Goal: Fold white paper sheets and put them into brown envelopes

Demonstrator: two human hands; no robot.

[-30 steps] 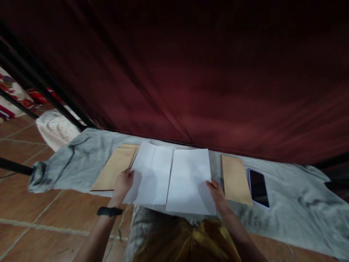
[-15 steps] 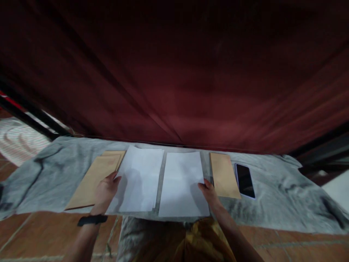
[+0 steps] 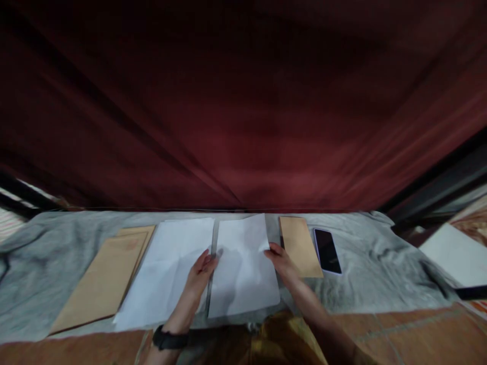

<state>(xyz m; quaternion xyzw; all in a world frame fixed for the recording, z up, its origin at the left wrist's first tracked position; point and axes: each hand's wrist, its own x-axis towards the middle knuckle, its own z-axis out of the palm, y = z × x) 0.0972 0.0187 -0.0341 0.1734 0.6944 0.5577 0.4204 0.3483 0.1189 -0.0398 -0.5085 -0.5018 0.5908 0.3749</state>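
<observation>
A white sheet of paper [image 3: 245, 286] lies in front of me, slightly bent, its far right corner raised a little. At its right edge, my right hand [image 3: 279, 257] pinches it with the thumb on top. My left hand [image 3: 201, 269], a black band on its wrist, is at the sheet's left edge. Its fingers are apart, and the thumb reaches the edge. Under and beside this hand is a stack of white paper [image 3: 163, 274] with slightly uneven edges.
Brown envelopes [image 3: 101, 276] overlap at the left. Right of the sheet lie a smaller brown envelope [image 3: 300, 248] and a phone [image 3: 327, 252] with a dark screen. All rest on a grey cloth [image 3: 373, 274]. A dark red curtain [image 3: 243, 152] hangs behind; floor tiles [image 3: 399, 334] show in front.
My left hand has moved right, from the far side of the paper stack to the single sheet's left edge. The sheet is now slightly bent and turned. The view has shifted.
</observation>
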